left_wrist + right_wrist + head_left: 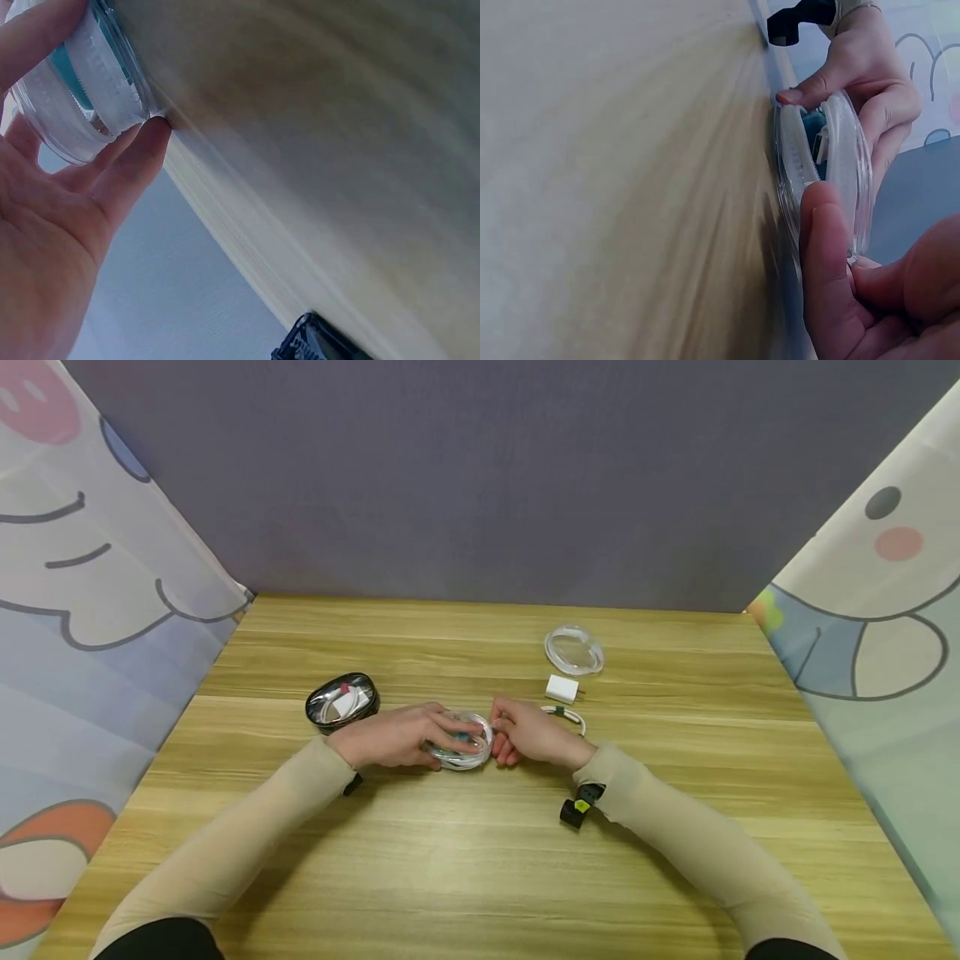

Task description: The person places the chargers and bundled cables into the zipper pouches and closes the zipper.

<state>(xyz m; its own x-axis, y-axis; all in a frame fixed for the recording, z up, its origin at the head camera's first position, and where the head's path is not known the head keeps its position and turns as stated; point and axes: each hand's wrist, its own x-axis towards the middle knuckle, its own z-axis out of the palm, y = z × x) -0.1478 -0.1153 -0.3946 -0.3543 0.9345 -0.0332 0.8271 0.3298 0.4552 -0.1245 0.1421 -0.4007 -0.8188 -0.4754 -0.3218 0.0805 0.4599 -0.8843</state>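
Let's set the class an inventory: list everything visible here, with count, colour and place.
Zip case: one, clear with white zip, between the hands; teal item inside
Round item: one, clear and white, table's far right
Plug: one, white, nearer than round item
Cable: one, white with green band, beside right hand, partly hidden
Oval case: one, black-rimmed, left; white items inside
Table: one, wood-coloured, beneath
Back panel: one, grey, behind
Printed panels: two, multicoloured, both sides
Left hand, right hand: at zip case
Sleeves: two, beige, lower corners
Wrist devices: two, black, at wrists
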